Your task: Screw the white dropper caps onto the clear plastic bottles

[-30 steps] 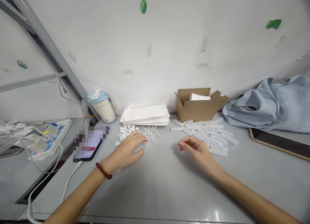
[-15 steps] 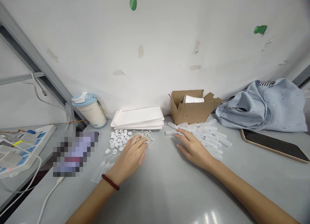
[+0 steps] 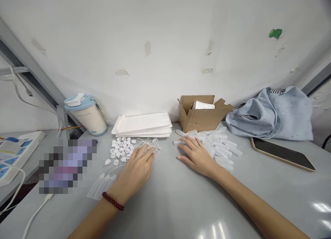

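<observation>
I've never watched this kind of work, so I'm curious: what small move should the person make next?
Probably the right hand should pick up the clear tube at its fingertips: it lies loose at the edge of the pile, while the left hand is on the white strings.

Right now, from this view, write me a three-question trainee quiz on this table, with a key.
1. Which hand is nearest the pile of clear plastic tubes?
2. True or false: the beaded bracelet is on the right wrist.
3. What open container stands on the table between the stack of white paper envelopes and the blue cloth bag?

Key:
1. The right hand.
2. False: it is on the left wrist.
3. A cardboard box.
</observation>
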Demonstrator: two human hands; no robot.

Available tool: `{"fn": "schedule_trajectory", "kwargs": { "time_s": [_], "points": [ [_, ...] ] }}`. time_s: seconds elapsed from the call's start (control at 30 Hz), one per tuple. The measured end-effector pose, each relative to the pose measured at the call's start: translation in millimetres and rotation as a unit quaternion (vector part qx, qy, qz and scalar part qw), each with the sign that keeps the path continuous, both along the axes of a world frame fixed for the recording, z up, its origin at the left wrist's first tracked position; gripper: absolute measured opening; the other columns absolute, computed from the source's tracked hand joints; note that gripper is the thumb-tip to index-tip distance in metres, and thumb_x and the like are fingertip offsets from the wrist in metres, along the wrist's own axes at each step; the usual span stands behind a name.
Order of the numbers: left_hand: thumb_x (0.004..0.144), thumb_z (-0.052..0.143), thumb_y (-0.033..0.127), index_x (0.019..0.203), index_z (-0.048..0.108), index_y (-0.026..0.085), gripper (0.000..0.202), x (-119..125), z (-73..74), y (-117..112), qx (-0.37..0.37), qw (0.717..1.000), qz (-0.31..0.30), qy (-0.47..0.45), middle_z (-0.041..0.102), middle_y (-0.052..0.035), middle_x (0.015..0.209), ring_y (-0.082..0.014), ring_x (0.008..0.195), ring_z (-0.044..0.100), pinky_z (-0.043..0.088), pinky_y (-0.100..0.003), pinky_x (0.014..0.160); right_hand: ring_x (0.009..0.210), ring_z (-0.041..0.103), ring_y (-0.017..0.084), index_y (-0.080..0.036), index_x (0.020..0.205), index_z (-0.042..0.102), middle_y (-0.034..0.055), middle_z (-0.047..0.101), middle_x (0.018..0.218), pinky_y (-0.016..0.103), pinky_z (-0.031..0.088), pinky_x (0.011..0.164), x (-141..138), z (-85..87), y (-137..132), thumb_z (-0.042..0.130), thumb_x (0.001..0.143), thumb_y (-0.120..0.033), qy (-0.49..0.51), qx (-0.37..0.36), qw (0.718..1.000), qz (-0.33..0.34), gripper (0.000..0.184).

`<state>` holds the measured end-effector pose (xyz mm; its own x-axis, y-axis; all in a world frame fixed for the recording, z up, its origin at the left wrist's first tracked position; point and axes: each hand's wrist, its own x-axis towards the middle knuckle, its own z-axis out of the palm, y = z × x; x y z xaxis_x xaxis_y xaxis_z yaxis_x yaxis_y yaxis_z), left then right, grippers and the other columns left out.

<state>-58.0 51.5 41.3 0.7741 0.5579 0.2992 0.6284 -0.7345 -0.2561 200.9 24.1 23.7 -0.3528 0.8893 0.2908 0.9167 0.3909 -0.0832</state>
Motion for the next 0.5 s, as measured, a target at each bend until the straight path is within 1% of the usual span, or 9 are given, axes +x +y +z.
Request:
{"fn": "schedule_trajectory", "kwargs": {
  "time_s": [0.07, 0.13, 0.17, 0.23, 0.33, 0.4, 0.5],
  "points": [
    [0.086, 0.039, 0.004, 0.110, 0.063, 0.009, 0.033, -0.3, 0.7, -0.2, 0.001, 1.000, 0.004, 0.001, 0.061, -0.0109, 0.122, -0.0312, 0.120, 0.047, 0.042, -0.044, 0.095, 0.120, 0.047, 0.032, -0.015, 0.109, 0.062, 0.0182, 0.055, 0.123, 0.055, 0.039, 0.099, -0.1, 1.8, -1.3, 0.045, 0.094, -0.039, 0.021, 0.005, 1.000, 0.006, 0.033],
    [0.087, 0.039, 0.005, 0.113, 0.061, 0.008, 0.034, -0.1, 1.9, 0.0, -0.005, 1.000, 0.007, 0.003, 0.062, -0.0123, 0.119, -0.0316, 0.118, 0.048, 0.043, -0.044, 0.093, 0.107, 0.052, 0.028, -0.015, 0.104, 0.064, 0.0171, 0.055, 0.113, 0.047, 0.046, 0.092, -0.3, 2.5, -2.5, 0.046, 0.094, -0.035, 0.046, 0.005, 0.999, 0.014, 0.029],
    [0.088, 0.040, 0.006, 0.113, 0.061, 0.007, 0.034, 0.3, 2.5, 0.1, -0.010, 1.000, 0.008, 0.003, 0.062, -0.0129, 0.118, -0.0317, 0.117, 0.049, 0.043, -0.044, 0.092, 0.102, 0.053, 0.027, -0.015, 0.103, 0.064, 0.0162, 0.055, 0.109, 0.045, 0.047, 0.090, -0.4, 2.2, -3.0, 0.045, 0.094, -0.033, 0.053, 0.005, 0.998, 0.017, 0.027],
    [0.088, 0.039, 0.006, 0.112, 0.061, 0.006, 0.033, 1.0, 3.7, 0.4, -0.018, 1.000, 0.008, 0.001, 0.062, -0.0139, 0.116, -0.0318, 0.115, 0.050, 0.045, -0.045, 0.090, 0.095, 0.053, 0.024, -0.016, 0.104, 0.064, 0.0143, 0.055, 0.103, 0.046, 0.047, 0.090, -0.9, 1.0, -3.7, 0.044, 0.094, -0.027, 0.055, 0.009, 0.998, 0.025, 0.024],
    [0.088, 0.038, 0.005, 0.112, 0.060, 0.006, 0.032, 1.5, 3.9, 0.7, -0.029, 0.999, 0.004, -0.026, 0.062, -0.0141, 0.114, -0.0307, 0.111, 0.051, 0.046, -0.045, 0.089, 0.088, 0.054, 0.023, -0.016, 0.106, 0.062, 0.0116, 0.055, 0.094, 0.051, 0.043, 0.094, -2.4, -0.5, -5.1, 0.044, 0.093, -0.019, 0.039, 0.025, 0.998, 0.035, 0.022],
    [0.089, 0.038, 0.005, 0.115, 0.058, 0.005, 0.033, 1.2, 3.3, 0.6, -0.036, 0.997, -0.005, -0.067, 0.061, -0.0141, 0.115, -0.0296, 0.111, 0.051, 0.047, -0.045, 0.090, 0.087, 0.055, 0.023, -0.016, 0.106, 0.061, 0.0107, 0.055, 0.092, 0.053, 0.042, 0.094, -3.9, 0.0, -7.1, 0.045, 0.092, -0.017, 0.034, 0.035, 0.998, 0.039, 0.022],
    [0.090, 0.038, 0.006, 0.123, 0.052, 0.006, 0.036, 1.2, 3.8, 0.3, -0.053, 0.986, -0.018, -0.159, 0.058, -0.0141, 0.122, -0.0269, 0.116, 0.048, 0.044, -0.044, 0.098, 0.087, 0.055, 0.024, -0.017, 0.107, 0.059, 0.0105, 0.056, 0.093, 0.054, 0.043, 0.093, -6.3, 3.3, -12.0, 0.050, 0.090, -0.017, 0.041, 0.037, 0.998, 0.043, 0.020]
  ]
}}
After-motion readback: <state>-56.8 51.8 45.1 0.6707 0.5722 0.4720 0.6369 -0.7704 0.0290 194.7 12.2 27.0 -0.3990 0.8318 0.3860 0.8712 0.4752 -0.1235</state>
